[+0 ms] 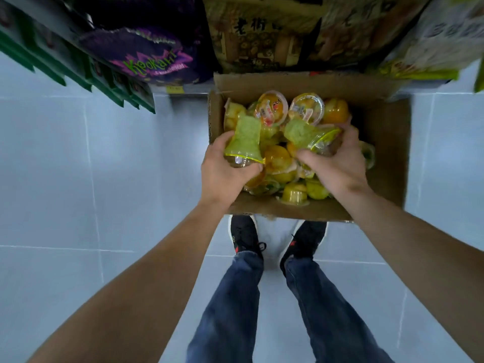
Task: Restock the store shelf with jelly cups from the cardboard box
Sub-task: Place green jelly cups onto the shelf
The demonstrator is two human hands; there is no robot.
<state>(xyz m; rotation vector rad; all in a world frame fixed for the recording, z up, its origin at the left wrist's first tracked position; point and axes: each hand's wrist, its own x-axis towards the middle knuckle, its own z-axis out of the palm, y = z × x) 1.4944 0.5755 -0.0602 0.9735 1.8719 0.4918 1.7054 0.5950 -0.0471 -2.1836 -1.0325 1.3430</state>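
My left hand (225,170) curls round a green jelly cup (245,144) at its lid end (base pointing away). My right hand (337,163) grips a second green cup (309,136), tilted. Beneath both sits the cardboard box (387,153) of jelly cups (277,158), on pale floor tiles (78,179), with the store shelf (262,35) beyond.

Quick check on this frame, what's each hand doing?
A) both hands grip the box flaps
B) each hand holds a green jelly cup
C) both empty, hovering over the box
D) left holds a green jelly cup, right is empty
B: the left hand grips one green jelly cup and the right hand grips another green cup, both over the open cardboard box.
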